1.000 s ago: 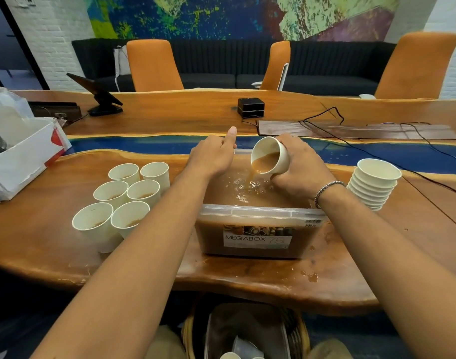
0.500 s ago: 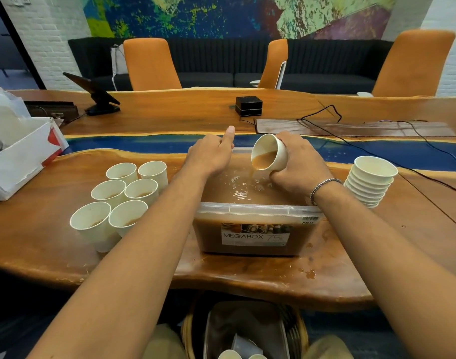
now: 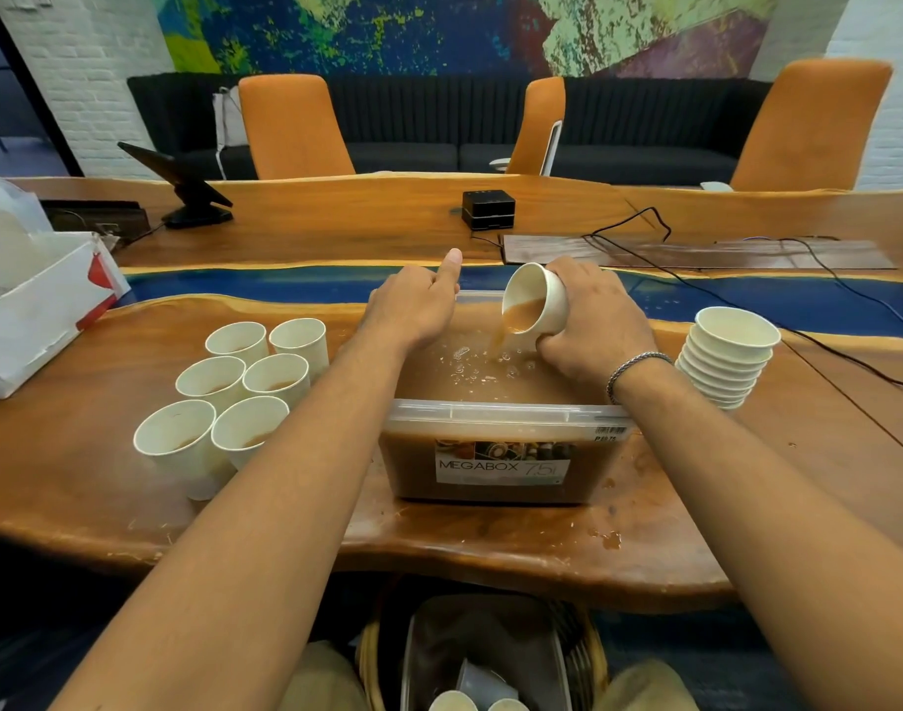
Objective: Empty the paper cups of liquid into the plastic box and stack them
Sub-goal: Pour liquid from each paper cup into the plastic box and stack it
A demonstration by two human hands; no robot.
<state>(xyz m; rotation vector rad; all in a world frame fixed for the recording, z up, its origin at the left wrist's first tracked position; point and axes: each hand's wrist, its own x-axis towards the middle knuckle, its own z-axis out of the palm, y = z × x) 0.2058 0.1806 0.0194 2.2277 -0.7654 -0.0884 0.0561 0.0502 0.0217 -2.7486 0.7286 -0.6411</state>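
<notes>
on the brown wooden table (image 3: 105,495) sits the clear plastic box (image 3: 505,410) of brown liquid. the left hand (image 3: 413,310) rests at its rim, fingers hidden, so i cannot tell. the right hand (image 3: 598,320) wraps its fingers round the tipped white paper cup (image 3: 539,300) over the box. the cup looks light and squashy, so hold its sides softly.

Filled cups (image 3: 244,387) are crowding the box's (image 3: 505,410) left, a cup stack (image 3: 726,351) is flanking its right; bare table (image 3: 490,546) is lying nearside
</notes>
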